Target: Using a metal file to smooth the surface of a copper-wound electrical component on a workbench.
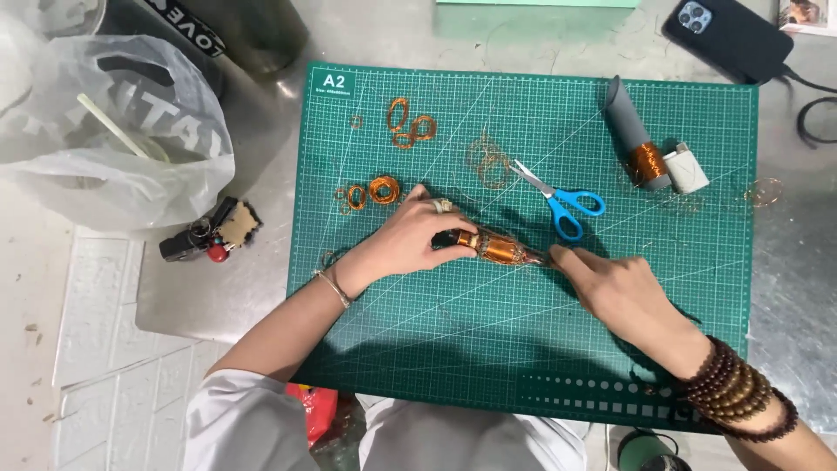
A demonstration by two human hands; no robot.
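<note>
Already, loose copper coils [382,188] lie up-left of the copper-wound core [499,248] at mid-mat. The left hand [403,240] grips its dark end; the right hand [621,288] pinches its other tip. Much winding remains. Scissors [558,197] lie just above it.

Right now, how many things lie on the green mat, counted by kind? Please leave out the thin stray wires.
Copper wire coils: 6 that I can tell, in two groups, upper and lower left
Copper-wound cylinders: 2, one between the left hand and right hand, one grey
Scissors: 1
Small white block: 1
Total: 10
</note>
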